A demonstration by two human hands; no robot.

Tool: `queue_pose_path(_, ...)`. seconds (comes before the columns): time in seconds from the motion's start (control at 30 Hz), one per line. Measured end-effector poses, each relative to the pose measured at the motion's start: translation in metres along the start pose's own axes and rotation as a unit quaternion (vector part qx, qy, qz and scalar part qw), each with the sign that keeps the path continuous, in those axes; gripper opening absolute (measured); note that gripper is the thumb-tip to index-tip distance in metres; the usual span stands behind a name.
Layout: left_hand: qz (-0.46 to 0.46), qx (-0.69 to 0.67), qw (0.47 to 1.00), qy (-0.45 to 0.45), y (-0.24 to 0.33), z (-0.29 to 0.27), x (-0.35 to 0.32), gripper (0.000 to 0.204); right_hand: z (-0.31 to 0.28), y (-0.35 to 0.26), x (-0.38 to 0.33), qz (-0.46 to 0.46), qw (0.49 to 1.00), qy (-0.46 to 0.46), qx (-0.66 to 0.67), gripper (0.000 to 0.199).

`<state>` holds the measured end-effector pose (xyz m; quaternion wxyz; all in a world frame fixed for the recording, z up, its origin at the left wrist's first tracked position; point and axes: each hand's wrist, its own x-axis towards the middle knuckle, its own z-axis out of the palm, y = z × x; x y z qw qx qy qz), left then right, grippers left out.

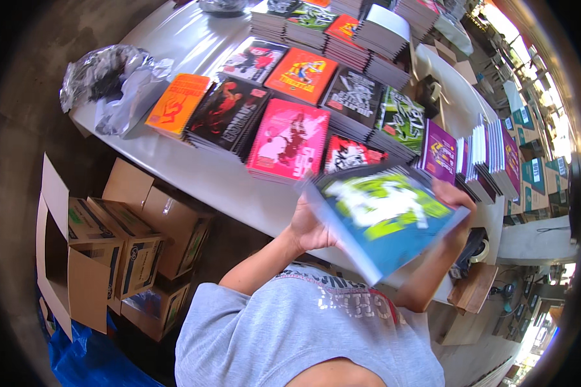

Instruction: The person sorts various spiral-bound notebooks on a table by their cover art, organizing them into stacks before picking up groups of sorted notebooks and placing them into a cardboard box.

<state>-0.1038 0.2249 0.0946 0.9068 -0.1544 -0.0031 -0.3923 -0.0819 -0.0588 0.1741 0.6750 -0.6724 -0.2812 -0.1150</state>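
Grey-shirted shoulders lean in as the left hand (310, 229) and right hand (455, 197) clasp 1 blurred blue-and-green notebook (384, 219) by opposite edges above the white table (193, 171), best kept level and squared before meeting the pink stack (289, 145).

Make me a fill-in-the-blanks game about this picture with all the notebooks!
1. Both hands, the left hand and the right hand, hold a stack of notebooks whose top cover is blue and ____.
2. The piles of notebooks lie on a ____ table.
3. Left of the pink notebook lies a black one, then an ____ one.
4. On the floor by the table stand open cardboard ____.

Missing words: green; white; orange; boxes
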Motion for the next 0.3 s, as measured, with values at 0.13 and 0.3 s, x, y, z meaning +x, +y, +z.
queue_pose_path(0.13,0.117,0.159,0.979,0.047,0.042,0.02,-0.046,0.065,0.073,0.022,0.032,0.185,0.924,-0.057,-0.33,0.041)
queue_pose_path(0.3,0.161,0.264,0.948,0.076,0.1,-0.017,-0.147,0.078,0.147,0.105,-0.062,0.113,0.797,-0.181,-0.565,0.077)
